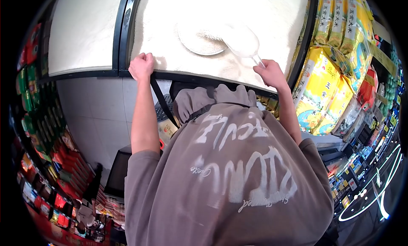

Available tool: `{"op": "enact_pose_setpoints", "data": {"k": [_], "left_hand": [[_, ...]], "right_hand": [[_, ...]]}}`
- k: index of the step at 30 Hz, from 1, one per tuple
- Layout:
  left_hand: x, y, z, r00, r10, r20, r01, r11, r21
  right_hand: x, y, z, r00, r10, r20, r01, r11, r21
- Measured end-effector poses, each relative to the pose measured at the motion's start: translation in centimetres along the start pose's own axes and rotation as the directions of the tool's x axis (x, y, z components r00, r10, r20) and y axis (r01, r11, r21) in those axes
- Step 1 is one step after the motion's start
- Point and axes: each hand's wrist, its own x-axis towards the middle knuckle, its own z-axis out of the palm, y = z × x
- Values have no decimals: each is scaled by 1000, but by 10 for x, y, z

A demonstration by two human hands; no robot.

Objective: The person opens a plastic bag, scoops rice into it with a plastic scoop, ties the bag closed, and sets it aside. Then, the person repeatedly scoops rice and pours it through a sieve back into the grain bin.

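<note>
My right hand [274, 74] is closed around the handle of a clear plastic scoop [243, 41]. The scoop is over the right side of a pale round bowl [208, 52], and white rice grains show between the two. Around the bowl spreads a bin full of white rice [170, 14], so bright that the bowl's outline partly fades. My left hand [142, 66] is a fist at the bin's front left corner. A black strap [163, 102] runs down from beside that wrist; whether the fist holds anything is hidden.
A second rice bin [85, 31] adjoins on the left, past a dark divider [123, 31]. Yellow rice bags [321, 89] are stacked close on the right. Dark bin rims edge the front. Shelves of red and green packages [38, 106] stand at the left.
</note>
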Motion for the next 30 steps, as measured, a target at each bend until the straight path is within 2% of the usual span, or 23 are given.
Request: {"op": "enact_pose_setpoints", "data": {"k": [3,5,10,13,15,19,21,23,25,27,30], "left_hand": [[0,0,1,1000,8,-5,-8,1000,-6],[0,1,1,1000,8,-4,-8,1000,-4],[1,-1,2,1000,22,-21,-22,1000,10],[-1,4,-2,1000,3,1,-3,1000,24],[0,2,-1,1000,6,0,-6,1000,20],[2,0,2,1000,-1,9,1,999,39],[2,0,2,1000,1,5,-2,999,37],[2,1,2,1000,6,4,-6,999,35],[1,1,1,1000,-3,4,3,999,42],[-1,3,0,1000,-2,3,2,999,33],[0,2,0,1000,-7,0,7,999,36]], "right_hand": [[-3,0,5,999,39,20,-39,999,20],[-6,3,8,991,14,133,-18,999,27],[-14,20,13,996,8,90,-6,1000,-16],[-23,27,12,993,0,120,6,999,-46],[-30,31,11,994,57,96,-60,998,30],[-44,39,2,989,80,124,-93,990,107],[-43,49,-5,999,32,27,-34,996,82],[-43,49,-8,995,98,23,-100,989,108],[-44,52,-6,999,-26,-43,27,1000,12],[-48,47,-2,999,-34,-6,34,999,10],[-48,43,2,994,-79,-79,78,997,-20]]}}
